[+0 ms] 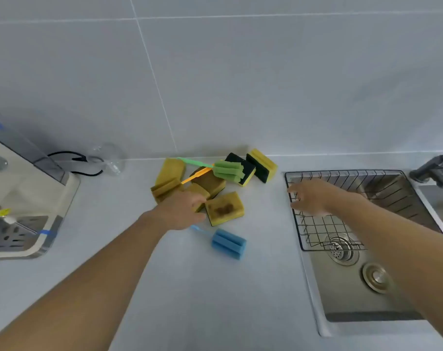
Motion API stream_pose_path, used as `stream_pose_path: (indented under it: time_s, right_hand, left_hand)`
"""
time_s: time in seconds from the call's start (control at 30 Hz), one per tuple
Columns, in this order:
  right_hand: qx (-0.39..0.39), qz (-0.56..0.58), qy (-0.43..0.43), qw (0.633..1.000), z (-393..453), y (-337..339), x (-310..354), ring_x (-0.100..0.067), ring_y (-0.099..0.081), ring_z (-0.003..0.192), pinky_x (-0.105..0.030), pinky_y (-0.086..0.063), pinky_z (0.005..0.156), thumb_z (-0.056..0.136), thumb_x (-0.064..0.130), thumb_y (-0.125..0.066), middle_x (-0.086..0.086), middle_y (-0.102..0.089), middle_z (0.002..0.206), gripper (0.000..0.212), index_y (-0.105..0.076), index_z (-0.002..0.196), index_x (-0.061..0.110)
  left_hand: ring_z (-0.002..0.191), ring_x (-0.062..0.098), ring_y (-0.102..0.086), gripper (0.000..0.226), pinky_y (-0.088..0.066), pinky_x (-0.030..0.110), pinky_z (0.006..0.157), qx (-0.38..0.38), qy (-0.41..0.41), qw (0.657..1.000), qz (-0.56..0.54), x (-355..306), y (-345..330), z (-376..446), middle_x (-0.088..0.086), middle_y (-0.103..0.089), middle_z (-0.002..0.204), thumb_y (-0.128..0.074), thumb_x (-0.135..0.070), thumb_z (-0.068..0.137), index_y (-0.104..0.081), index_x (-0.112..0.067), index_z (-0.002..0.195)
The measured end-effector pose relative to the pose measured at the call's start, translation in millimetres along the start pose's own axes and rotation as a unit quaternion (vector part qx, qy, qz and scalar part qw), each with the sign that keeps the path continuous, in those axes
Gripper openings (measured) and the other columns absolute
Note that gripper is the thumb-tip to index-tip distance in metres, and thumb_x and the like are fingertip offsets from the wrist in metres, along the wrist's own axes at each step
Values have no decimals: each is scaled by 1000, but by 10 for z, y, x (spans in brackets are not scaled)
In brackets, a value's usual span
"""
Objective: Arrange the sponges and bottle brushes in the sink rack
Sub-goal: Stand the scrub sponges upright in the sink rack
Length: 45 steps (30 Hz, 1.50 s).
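Several yellow sponges (224, 208) with dark scouring backs lie piled on the counter against the wall. A green bottle brush (227, 170) and an orange-handled brush (196, 175) rest across the pile. A blue bottle brush (228, 243) lies alone in front of it. My left hand (180, 210) reaches into the pile, fingers curled around a yellow sponge (199, 193). My right hand (312, 197) hovers with fingers apart over the left rim of the wire sink rack (316, 230), which sits in the back part of the steel sink (362, 300). No sponge or brush shows in the rack.
A dark faucet (437, 168) stands at the sink's back right. A beige appliance (20, 198) with a metal drip tray fills the left counter, a black cable and a clear glass (109, 158) behind it. Bare counter lies in front of the pile.
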State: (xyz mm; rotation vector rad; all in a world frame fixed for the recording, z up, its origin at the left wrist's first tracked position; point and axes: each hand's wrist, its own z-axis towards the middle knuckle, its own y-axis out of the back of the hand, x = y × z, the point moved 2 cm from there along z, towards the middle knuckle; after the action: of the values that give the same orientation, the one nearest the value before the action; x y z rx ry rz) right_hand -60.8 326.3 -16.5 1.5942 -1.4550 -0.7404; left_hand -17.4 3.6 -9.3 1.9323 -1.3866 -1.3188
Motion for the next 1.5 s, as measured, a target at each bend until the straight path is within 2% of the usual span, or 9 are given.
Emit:
stream_pose_path:
  time_s: [0.1,0.2,0.3,0.67,1.0,1.13,1.3,1.4,1.5]
  right_hand:
    - [-12,26,-5,1000,107,11,-60,-24,-48,131,-39,-39,108,93,39,-52,-1,-51,145,55,-41,145,27]
    - [-24,62,-12,998,252,48,-74,-24,-46,133,-37,-39,108,94,39,-53,-1,-49,147,56,-39,146,27]
    - [-55,98,-7,994,432,91,-64,-26,-48,131,-37,-41,104,94,39,-55,-4,-50,145,57,-38,147,25]
    - [-81,164,51,982,1058,61,68,-33,-53,113,-37,-44,86,88,34,-67,-13,-53,129,74,-27,149,21]
    - [-99,207,32,973,1330,5,87,-26,-52,86,-33,-40,69,85,18,-64,-11,-56,109,57,-35,135,17]
    - [-116,253,4,960,1264,51,-22,-26,-57,83,-37,-50,65,84,14,-61,-7,-55,106,58,-35,136,20]
    - [-121,415,-49,901,937,85,-298,-19,-62,80,-30,-53,55,84,13,-61,-2,-55,109,59,-37,137,26]
    - [-112,494,-75,859,630,49,-498,-19,-65,84,-28,-51,57,85,12,-62,0,-57,112,60,-37,137,30]
    - [-95,596,-84,793,347,-42,-686,-24,-68,94,-40,-58,79,85,3,-61,-8,-61,113,63,-41,138,29]
  left_hand:
    - [103,21,-59,51,-47,31,80,-33,-22,998,46,-121,-151,172,-3,-60,108,-62,-35,86,-51,-23,134]
    - [123,24,-49,62,-45,36,94,-34,-16,995,96,-279,-324,368,3,-50,137,-60,-33,88,-36,-24,144]
    - [124,25,-48,65,-46,39,96,-45,-28,989,141,-363,-454,543,4,-45,140,-61,-34,87,-33,-21,145]
    - [118,24,-51,78,-45,35,96,-72,-15,986,152,-308,-724,800,1,-46,137,-67,-36,82,-24,-24,146]
    - [116,23,-52,73,-42,35,99,-126,-22,979,160,-281,-773,854,0,-53,129,-65,-37,84,-28,-26,145]
    - [111,22,-55,71,-47,36,95,-166,-51,980,96,-311,-754,734,0,-56,127,-66,-40,82,-32,-26,143]
    - [112,13,-53,71,-51,36,93,-187,-7,977,-106,-446,-670,561,-11,-53,126,-70,-39,81,-31,-35,140]
    - [108,8,-58,66,-51,27,90,-198,17,939,-279,-584,-672,475,-14,-61,118,-78,-31,76,-42,-39,131]
    - [101,6,-65,55,-55,20,76,-180,36,867,-463,-780,-707,389,-9,-70,106,-77,-16,79,-52,-36,124]
